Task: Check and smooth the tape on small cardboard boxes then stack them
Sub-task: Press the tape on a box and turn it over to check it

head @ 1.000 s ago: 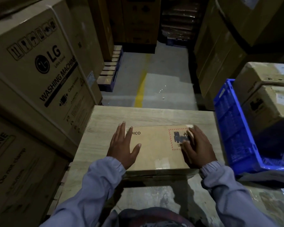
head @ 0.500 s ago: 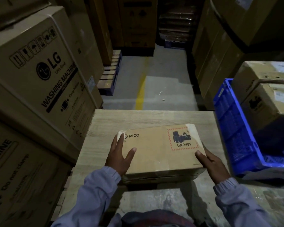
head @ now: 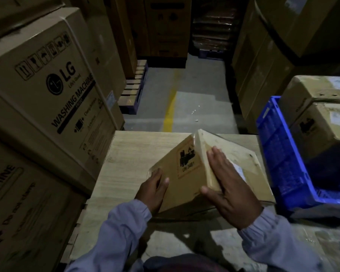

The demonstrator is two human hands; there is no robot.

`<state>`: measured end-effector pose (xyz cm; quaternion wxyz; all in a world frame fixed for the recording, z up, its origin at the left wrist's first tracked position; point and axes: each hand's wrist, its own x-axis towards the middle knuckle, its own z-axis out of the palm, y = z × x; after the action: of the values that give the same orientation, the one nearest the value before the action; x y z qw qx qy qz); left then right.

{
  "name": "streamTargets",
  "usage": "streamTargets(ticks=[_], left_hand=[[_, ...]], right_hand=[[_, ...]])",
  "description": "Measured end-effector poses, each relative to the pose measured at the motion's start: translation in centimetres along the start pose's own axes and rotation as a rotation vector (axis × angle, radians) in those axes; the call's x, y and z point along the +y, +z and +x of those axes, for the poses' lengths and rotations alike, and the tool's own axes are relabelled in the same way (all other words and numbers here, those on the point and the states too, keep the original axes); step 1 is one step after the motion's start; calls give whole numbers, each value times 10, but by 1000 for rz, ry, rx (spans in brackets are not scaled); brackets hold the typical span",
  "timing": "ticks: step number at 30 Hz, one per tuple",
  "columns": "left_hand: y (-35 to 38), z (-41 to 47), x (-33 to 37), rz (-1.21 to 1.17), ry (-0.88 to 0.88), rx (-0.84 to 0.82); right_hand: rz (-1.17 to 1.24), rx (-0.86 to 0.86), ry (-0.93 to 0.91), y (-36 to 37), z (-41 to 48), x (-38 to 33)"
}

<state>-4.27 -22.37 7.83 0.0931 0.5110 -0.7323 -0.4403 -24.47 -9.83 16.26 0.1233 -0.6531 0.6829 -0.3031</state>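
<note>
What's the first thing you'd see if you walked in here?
A small box tipped up over the table in the middle, left hand gripping its edge, right hand flat on its side. Then the big LG carton on the left and the bright blue crate on the right.

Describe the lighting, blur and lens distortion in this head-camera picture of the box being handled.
Head view: dim overall, light strongest on the small box and wooden table; its label and the right hand are slightly motion-blurred; the wide lens bows the washing machine carton.
</note>
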Motion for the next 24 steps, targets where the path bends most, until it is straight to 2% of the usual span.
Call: streamTargets(ticks=[4, 7, 10, 12, 14, 16, 18, 20, 24], left_hand=[[-18, -13, 30, -194, 138, -17], [-29, -19, 50, -420, 178, -9], [-42, -18, 53, -657, 109, 17], [-52, -19, 47, -632, 69, 16], [-60, -21, 41, -615, 25, 18], [-64, -22, 37, -623, 17, 28], [-62, -22, 30, -648, -1, 37], [-53, -22, 19, -667, -46, 68], [-39, -22, 6, -554, -72, 153]], right_hand=[[58, -71, -91, 13, 1, 1], [13, -111, -15, 17, -3, 17], [-175, -18, 121, 20, -10, 40], [-170, 16, 332, 19, -13, 47], [-16, 0, 434, 22, -13, 46], [154, 28, 384, 25, -11, 39], [217, 76, 323, 27, -10, 31], [169, 92, 286, 28, -10, 30], [52, 47, 226, 28, -4, 33]])
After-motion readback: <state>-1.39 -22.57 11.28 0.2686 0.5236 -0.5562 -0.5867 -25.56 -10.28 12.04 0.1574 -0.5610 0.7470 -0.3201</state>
